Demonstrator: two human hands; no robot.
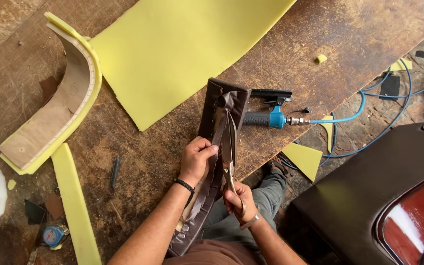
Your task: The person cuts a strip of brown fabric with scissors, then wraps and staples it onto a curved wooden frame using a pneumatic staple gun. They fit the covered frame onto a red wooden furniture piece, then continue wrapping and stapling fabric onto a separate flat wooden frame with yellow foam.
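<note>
1. Right hand (238, 198) is lowest in view and closest to the body, fingers curled shut through the handles of metal shears (228, 147). Blades point up and away from the person, lying along the upholstered piece.
2. Left hand (196, 159), with a dark band at the wrist, is just above and to the left of the right hand. Fingers and thumb are closed in a pinch on the loose edge of the dark brown covering.
3. Dark brown upholstered piece (215, 147) is long and narrow. Its near end hangs off the workbench edge toward the person's lap; its far end rests on the wooden workbench (172, 147). The shears' blades touch its folded flap.
4. Just right of the piece's far end, a pneumatic staple gun (269, 115) with a blue collar lies on the bench. Its blue air hose (369, 98) runs off to the right and down to the floor.
5. Left of the hands, a narrow yellow foam strip (74, 206) lies on the bench, with a small dark pen-like object (115, 172) beside it.
6. Far left, a curved board panel edged with yellow foam (60, 108).
7. Farthest, at top centre, a large yellow foam sheet (172, 49) lies flat on the bench.
8. Lower right, off the bench, a dark padded panel with glossy wood trim (384, 196).
</note>
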